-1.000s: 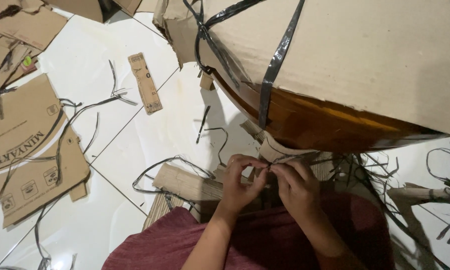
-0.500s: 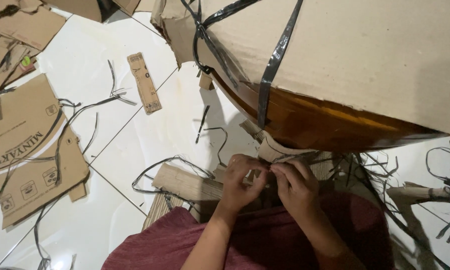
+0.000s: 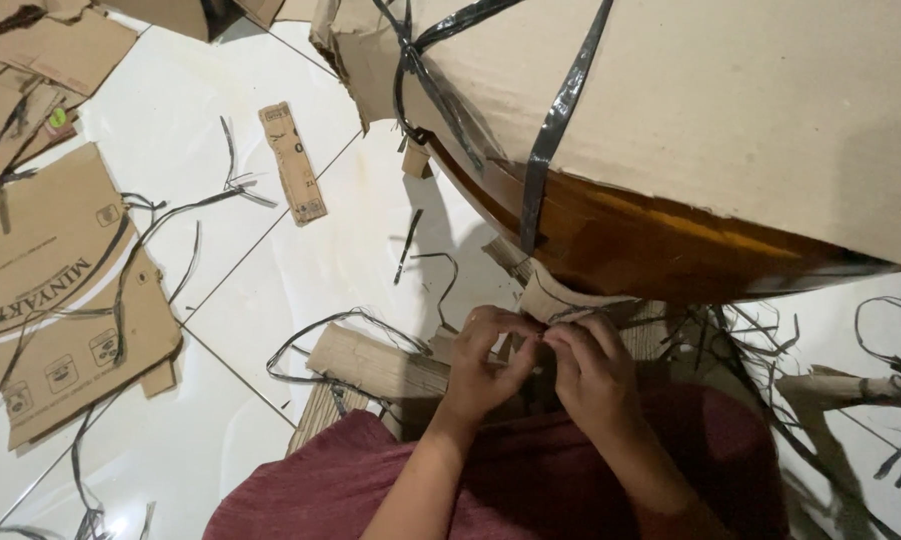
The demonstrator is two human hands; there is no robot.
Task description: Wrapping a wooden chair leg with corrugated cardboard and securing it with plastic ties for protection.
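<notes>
- Head view: the person's left hand (image 3: 482, 368) and right hand (image 3: 592, 372) meet low in the middle, fingertips pressed together on a thin black plastic strap end (image 3: 548, 322).
- The strap end sits right between the two pinches, at the edge of a small curled flap of brown cardboard (image 3: 555, 298).
- That flap hangs just under a large glossy brown wooden piece (image 3: 650, 240) wrapped in a big sheet of plain brown cardboard (image 3: 750, 110).
- A flat black plastic band (image 3: 555, 130) runs down across the wrapping, ending just above the hands.
- Around them on the white tiled floor (image 3: 270, 270) lie loose black strap offcuts (image 3: 220, 195) and a printed flattened cardboard sheet (image 3: 60, 300), well to the left.
- A dark red garment (image 3: 490, 480) fills the bottom.
</notes>
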